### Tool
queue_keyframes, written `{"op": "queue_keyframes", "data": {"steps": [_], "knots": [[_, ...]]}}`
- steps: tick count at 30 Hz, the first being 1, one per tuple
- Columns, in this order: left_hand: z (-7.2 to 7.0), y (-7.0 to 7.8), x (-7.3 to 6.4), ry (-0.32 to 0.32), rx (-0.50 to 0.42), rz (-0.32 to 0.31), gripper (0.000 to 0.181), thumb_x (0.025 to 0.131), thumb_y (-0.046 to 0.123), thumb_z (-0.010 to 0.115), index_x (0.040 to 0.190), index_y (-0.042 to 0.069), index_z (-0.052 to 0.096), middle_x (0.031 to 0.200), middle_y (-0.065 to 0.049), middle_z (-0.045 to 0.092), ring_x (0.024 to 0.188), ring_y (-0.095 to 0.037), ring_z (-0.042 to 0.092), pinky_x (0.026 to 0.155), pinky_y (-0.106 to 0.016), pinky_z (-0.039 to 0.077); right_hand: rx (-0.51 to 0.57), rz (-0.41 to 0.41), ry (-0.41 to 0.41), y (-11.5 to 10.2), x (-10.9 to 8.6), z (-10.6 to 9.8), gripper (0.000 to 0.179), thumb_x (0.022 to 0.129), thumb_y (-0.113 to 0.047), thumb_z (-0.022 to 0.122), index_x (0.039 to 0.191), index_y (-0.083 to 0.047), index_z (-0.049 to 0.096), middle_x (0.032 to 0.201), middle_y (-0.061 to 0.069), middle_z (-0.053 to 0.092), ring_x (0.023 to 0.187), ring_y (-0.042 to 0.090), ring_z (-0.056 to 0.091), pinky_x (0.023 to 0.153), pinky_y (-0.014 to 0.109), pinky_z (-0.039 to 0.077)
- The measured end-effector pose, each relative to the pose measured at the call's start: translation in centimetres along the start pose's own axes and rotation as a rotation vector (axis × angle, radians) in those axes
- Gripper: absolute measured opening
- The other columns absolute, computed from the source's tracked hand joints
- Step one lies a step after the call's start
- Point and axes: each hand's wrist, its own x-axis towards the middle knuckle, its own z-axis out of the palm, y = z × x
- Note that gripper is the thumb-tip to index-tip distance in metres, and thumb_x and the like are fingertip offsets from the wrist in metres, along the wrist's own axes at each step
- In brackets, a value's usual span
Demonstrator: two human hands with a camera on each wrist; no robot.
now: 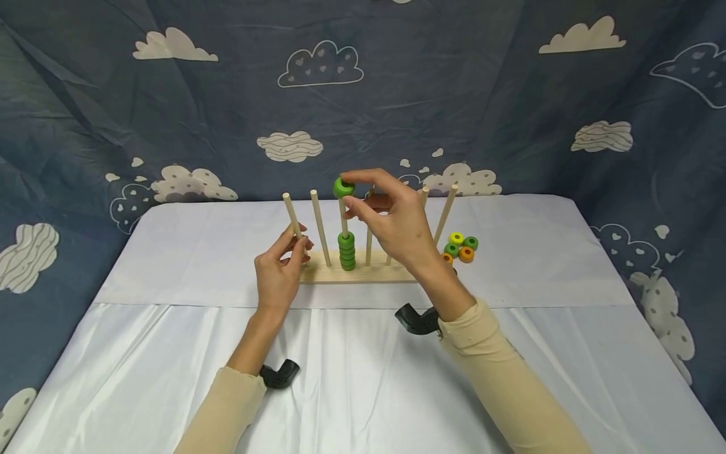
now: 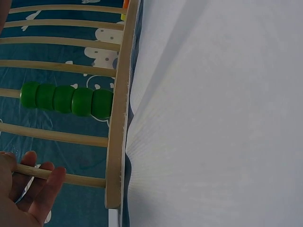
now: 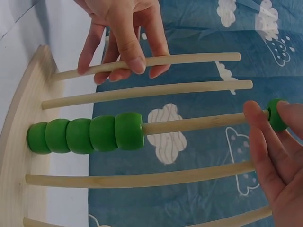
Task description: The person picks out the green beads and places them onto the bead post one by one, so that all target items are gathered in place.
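My right hand (image 1: 399, 221) pinches a green bead (image 1: 343, 188) at the top of the third peg from the left. In the right wrist view the tip of that peg (image 3: 199, 124) meets the bead's hole. Several green beads (image 1: 346, 252) sit stacked at the bottom of the same peg. With thumb and fingers my left hand (image 1: 279, 272) holds the leftmost wooden peg (image 1: 290, 211). Several upright pegs stand in the wooden base (image 1: 357, 275); my right hand partly covers those on the right side in the head view.
Loose yellow (image 1: 456, 238), green (image 1: 471, 242) and orange beads (image 1: 466, 254) lie on the white cloth (image 1: 539, 265) right of the base. A dark cloud-patterned curtain (image 1: 363, 113) hangs behind the table. Black wrist mounts (image 1: 416, 320) stick out near both forearms.
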Motion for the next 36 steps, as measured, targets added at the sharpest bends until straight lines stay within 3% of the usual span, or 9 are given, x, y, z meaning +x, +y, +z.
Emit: {"op": "queue_keyframes", "data": {"steps": [9, 20, 25, 31, 36], "knots": [[0.0, 0.1, 0.0, 0.002, 0.002, -0.013, 0.020, 0.101, 0.007, 0.067, 0.119, -0.002, 0.073, 0.095, -0.023, 0.077, 0.088, -0.033, 0.076, 0.070, -0.035, 0.069, -0.024, 0.046, -0.007, 0.2, -0.1, 0.3, 0.031, 0.095, -0.003, 0.074, 0.126, -0.006, 0.072, 0.117, 0.011, 0.069, 0.076, 0.023, 0.078, 0.058, 0.022, 0.056], [0.0, 0.1, 0.0, 0.005, -0.006, -0.011, 0.020, 0.101, 0.007, 0.068, 0.119, -0.001, 0.073, 0.095, -0.023, 0.078, 0.088, -0.034, 0.076, 0.070, -0.035, 0.068, -0.031, 0.060, -0.044, 0.2, -0.4, -0.2, 0.033, 0.095, -0.004, 0.075, 0.127, -0.007, 0.071, 0.118, 0.008, 0.067, 0.080, 0.019, 0.077, 0.076, 0.026, 0.064], [0.0, 0.2, -0.1, 0.007, 0.000, -0.006, 0.019, 0.101, 0.004, 0.067, 0.118, 0.000, 0.073, 0.095, -0.021, 0.078, 0.086, -0.028, 0.076, 0.069, -0.035, 0.068, -0.031, 0.059, -0.054, 0.3, -0.6, -0.3, 0.033, 0.095, -0.004, 0.075, 0.128, -0.006, 0.070, 0.117, 0.007, 0.066, 0.083, 0.017, 0.077, 0.079, 0.025, 0.064], [0.1, 0.1, -0.1, 0.009, -0.004, -0.006, 0.019, 0.101, 0.005, 0.068, 0.118, 0.001, 0.074, 0.096, -0.022, 0.078, 0.086, -0.019, 0.076, 0.069, -0.026, 0.068, -0.043, 0.050, -0.035, 0.2, -0.9, -0.8, 0.032, 0.094, -0.004, 0.076, 0.126, -0.005, 0.071, 0.118, 0.008, 0.065, 0.087, 0.017, 0.074, 0.083, 0.025, 0.064], [0.1, 0.0, -0.1, 0.008, -0.002, -0.003, 0.019, 0.101, 0.005, 0.067, 0.119, 0.001, 0.073, 0.096, -0.022, 0.078, 0.087, -0.021, 0.076, 0.069, -0.024, 0.067, -0.053, 0.048, -0.019, 0.0, -1.2, -1.5, 0.033, 0.093, -0.004, 0.078, 0.125, -0.005, 0.071, 0.120, 0.008, 0.064, 0.090, 0.016, 0.072, 0.082, 0.023, 0.063]]}}
